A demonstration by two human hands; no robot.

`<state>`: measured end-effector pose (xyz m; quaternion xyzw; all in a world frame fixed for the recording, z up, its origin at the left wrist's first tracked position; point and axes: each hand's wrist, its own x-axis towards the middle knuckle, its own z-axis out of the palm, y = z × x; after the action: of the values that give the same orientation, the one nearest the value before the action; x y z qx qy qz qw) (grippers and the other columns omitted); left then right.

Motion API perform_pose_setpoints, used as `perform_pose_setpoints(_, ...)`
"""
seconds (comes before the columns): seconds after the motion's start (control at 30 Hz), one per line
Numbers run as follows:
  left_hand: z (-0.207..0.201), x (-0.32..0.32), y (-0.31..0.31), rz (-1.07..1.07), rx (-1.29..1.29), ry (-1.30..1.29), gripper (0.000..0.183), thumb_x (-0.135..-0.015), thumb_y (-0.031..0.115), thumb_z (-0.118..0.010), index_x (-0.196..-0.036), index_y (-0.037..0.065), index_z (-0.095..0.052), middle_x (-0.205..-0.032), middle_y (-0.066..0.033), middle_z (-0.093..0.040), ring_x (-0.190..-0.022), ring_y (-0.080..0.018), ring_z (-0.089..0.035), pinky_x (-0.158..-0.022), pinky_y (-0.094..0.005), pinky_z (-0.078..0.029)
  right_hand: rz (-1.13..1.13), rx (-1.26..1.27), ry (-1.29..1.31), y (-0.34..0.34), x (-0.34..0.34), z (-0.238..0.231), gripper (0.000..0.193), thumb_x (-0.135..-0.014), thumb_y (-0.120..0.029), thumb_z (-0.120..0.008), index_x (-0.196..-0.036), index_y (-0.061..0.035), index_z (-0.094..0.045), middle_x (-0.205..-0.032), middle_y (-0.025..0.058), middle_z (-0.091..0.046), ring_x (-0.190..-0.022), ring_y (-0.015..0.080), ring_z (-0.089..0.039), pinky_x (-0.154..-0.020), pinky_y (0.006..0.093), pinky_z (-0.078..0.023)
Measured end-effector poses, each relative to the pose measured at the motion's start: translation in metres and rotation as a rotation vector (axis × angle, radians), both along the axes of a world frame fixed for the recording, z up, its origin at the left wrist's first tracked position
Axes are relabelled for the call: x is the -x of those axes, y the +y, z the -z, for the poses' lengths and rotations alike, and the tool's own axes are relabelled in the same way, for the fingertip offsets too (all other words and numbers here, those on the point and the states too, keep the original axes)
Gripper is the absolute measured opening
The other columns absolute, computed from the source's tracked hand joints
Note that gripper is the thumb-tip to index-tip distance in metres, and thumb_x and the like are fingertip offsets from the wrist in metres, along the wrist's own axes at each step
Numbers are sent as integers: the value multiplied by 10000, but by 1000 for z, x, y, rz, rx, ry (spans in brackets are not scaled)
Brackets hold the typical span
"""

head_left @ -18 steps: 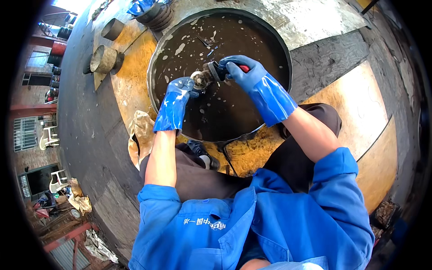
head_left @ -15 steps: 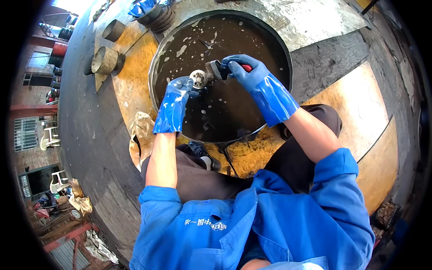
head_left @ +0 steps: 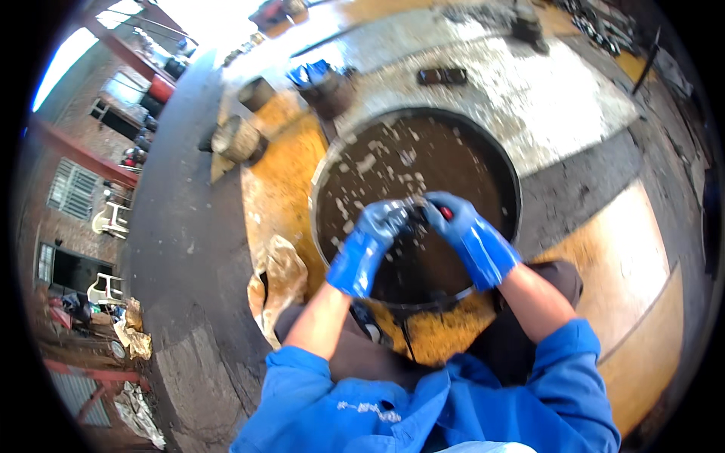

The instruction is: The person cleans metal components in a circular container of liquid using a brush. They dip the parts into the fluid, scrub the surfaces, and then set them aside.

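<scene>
Both my hands wear blue rubber gloves and meet above a wide round tub [head_left: 516,192] of dark brown liquid [head_left: 445,151] with pale foam patches. My left hand [head_left: 371,232] is closed on a small round metal part [head_left: 398,217], mostly hidden by the fingers and blurred now. Gripped in my right hand [head_left: 462,226] is a brush [head_left: 447,214] with a black and red handle. Its head is up against the metal part, just beside the left fingers; the bristles barely show.
Left of the tub, two metal cans [head_left: 238,140] and a pot [head_left: 330,94] with blue material on top stand near yellow-stained sheeting. A crumpled tan sack [head_left: 278,275] lies close to my left forearm. A dark flat object [head_left: 442,76] rests beyond the tub.
My view has tilted, so the tub appears lower and further right. My hands have come closer together, bringing brush and metal part together; the part's face with holes no longer shows.
</scene>
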<state>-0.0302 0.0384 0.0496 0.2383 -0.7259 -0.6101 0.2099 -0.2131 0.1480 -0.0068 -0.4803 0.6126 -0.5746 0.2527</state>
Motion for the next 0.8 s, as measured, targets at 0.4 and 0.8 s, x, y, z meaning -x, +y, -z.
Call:
perform_pose_setpoints(0.4, 60, 5, -11, -168, 543, 97, 183, -920, 71, -710, -1093, 71, -769, -1094, -172, -762, -1009, -314, -740, -897, -381, -585, 60, 195, 359, 1, -5, -15, 157, -899, -64, -708, -1048, -70, -756, -992, 165, -749, -907, 353, -738, -809, 409, -589)
perform_pose_setpoints(0.8, 56, -5, -38, -329, 1269, -76, 128, -769, 134, -740, -891, 149, -777, -1268, -138, -716, -1222, -389, -633, -1088, -597, -431, 145, 215, 228, -3, 7, -9, 176, -916, -19, -703, -1077, -52, -767, -944, 150, -753, -837, 271, -747, -788, 351, -581)
